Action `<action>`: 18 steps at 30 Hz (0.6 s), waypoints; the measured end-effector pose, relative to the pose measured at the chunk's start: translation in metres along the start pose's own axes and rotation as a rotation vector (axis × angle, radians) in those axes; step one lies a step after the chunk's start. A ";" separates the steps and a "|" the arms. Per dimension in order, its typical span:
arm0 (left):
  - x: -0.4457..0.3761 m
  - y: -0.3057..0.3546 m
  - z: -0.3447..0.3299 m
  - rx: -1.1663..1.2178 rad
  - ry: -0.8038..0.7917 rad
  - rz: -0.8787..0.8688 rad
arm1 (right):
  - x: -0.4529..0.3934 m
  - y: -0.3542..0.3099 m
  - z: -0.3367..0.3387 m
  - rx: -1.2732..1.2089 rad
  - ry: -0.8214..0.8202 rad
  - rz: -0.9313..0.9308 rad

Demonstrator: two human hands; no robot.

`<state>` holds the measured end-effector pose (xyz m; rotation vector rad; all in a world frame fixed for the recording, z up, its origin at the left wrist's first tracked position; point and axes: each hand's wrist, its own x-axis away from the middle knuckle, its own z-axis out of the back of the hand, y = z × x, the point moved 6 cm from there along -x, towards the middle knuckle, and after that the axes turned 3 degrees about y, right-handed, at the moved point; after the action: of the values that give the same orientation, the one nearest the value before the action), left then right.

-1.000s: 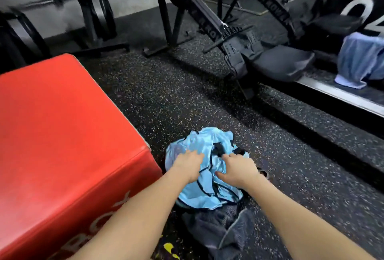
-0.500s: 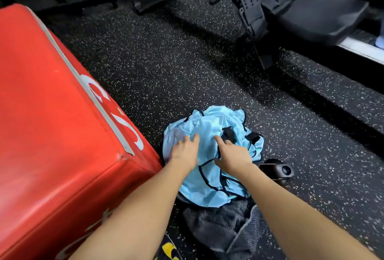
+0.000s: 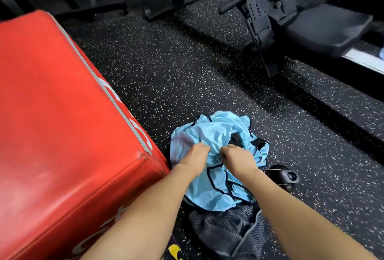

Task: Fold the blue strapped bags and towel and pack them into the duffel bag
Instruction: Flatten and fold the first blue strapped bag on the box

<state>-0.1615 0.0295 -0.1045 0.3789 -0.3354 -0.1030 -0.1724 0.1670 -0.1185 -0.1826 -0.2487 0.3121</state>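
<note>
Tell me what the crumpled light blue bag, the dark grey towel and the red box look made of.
Light blue bag: thin synthetic, satin-like; it shines and creases sharply. Dark grey towel: soft ribbed cloth, matte. Red box: probably vinyl-covered padding; smooth sheen, stitched seam.

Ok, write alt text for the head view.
Both hands, left hand and right hand, grip a crumpled pile of blue bags on a speckled gym floor. A grey towel lies nearer, a red box to the left.

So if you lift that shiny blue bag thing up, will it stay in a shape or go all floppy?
Probably floppy: the blue bag lies crumpled in soft folds. Its sheen suggests slippery fabric, so both hands bunching it makes sense. Its black straps would likely dangle.
</note>
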 end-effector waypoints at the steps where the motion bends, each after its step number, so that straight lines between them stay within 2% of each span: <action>1: 0.003 0.002 0.004 0.010 0.006 -0.009 | 0.002 0.001 0.009 -0.003 0.026 -0.002; 6: 0.021 0.023 0.056 0.027 0.122 -0.063 | 0.021 -0.003 0.084 -0.042 0.194 -0.043; 11: 0.053 0.065 0.143 -0.065 0.261 -0.158 | 0.047 -0.027 0.186 -0.107 0.390 -0.049; 18: 0.124 0.101 0.322 -0.201 0.546 -0.248 | 0.095 -0.101 0.355 -0.094 0.676 0.094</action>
<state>-0.1505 -0.0080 0.2527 0.2344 0.2620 -0.2673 -0.1522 0.1523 0.2619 -0.3807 0.4164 0.3159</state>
